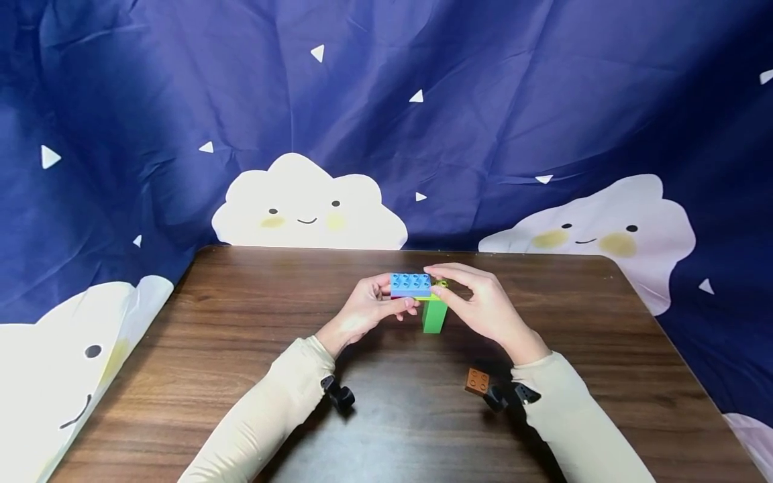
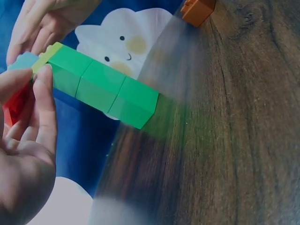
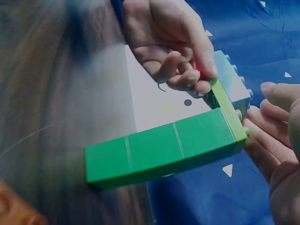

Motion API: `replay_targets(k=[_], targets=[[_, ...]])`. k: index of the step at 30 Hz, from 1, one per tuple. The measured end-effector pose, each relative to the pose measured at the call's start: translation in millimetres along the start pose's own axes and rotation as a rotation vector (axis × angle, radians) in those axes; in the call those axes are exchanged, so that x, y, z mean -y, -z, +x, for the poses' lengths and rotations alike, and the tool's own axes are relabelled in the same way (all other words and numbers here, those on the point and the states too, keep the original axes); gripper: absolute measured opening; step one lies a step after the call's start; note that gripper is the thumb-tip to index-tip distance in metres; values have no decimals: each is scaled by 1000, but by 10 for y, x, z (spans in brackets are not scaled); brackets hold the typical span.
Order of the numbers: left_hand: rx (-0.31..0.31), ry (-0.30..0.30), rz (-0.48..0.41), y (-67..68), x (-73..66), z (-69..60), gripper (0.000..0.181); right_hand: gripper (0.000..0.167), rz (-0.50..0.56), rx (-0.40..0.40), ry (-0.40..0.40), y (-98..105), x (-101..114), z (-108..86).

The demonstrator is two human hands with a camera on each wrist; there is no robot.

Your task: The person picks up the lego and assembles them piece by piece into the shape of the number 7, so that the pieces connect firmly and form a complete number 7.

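Note:
A tower of green bricks [image 3: 154, 150] stands upright, a flat lime piece [image 3: 226, 105] across its top. Left of the tower, a blue brick [image 1: 410, 284] with studs up sits on the lime piece, and a red brick [image 2: 18, 105] shows beneath. My left hand [image 1: 368, 305] grips the red brick between thumb and fingers, which partly hide it. My right hand [image 1: 480, 302] is around the right end of the blue brick, fingers extended. Its thumb lies close to the brick's front corner, while in the right wrist view one fingertip [image 3: 268, 88] appears apart from the brick.
An orange-brown brick [image 1: 478, 380] lies on the dark wooden table [image 1: 398, 429], near my right wrist. Black cameras are strapped to both wrists. Behind the table hangs a blue cloth [image 1: 374, 121] with white clouds and triangles.

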State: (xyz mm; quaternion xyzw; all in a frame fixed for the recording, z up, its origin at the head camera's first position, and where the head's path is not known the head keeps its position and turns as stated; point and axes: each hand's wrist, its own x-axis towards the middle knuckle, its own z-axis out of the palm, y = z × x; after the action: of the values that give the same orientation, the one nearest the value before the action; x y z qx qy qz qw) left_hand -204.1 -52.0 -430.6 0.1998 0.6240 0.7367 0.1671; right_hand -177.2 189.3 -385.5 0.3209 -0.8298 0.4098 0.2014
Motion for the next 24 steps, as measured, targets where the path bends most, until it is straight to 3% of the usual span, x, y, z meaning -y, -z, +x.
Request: replay_targets(k=[10,19,24], targets=[[5,2,27,-4,-10,21,35,39,-27,-76,-19,203,-45,-349],[4,-10,36,6,6,14,35,32,-183,35,-117,328,-65,-830],[0,-10,34,9,23,8,35,28,-215,109,-173,329,-31,-1074]])
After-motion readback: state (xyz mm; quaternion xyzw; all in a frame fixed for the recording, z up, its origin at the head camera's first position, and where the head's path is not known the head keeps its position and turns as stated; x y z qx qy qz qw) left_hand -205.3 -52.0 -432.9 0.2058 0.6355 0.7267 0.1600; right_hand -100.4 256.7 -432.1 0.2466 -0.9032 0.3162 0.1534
